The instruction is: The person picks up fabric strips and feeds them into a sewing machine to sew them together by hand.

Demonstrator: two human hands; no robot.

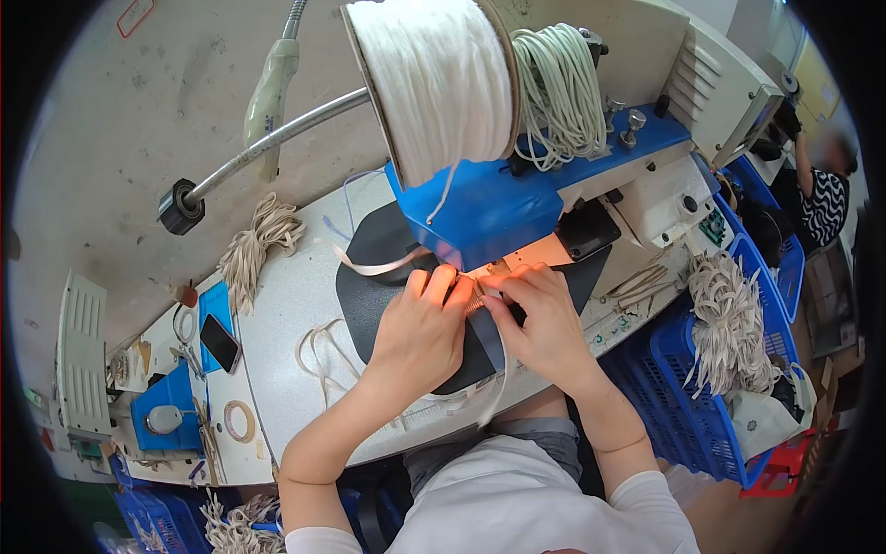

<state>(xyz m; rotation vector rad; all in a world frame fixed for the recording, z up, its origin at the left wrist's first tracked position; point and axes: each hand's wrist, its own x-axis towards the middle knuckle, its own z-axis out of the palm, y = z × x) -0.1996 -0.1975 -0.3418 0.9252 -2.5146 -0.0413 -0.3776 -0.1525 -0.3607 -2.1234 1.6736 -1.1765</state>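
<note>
One white shirt (pixel 517 494), left hand (pixel 417 334), hold unclear, right hand (pixel 544 331) pinching one pale strap (pixel 507 371)

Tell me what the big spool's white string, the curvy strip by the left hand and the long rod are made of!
White string: probably cotton or synthetic yarn, matte and soft-looking, in fluffy strands.
Curvy strip: likely fabric tape, smooth with slight sheen, bending like a flat ribbon; fibre unclear.
Long rod: seems metal, grey, with bright highlights.
</note>
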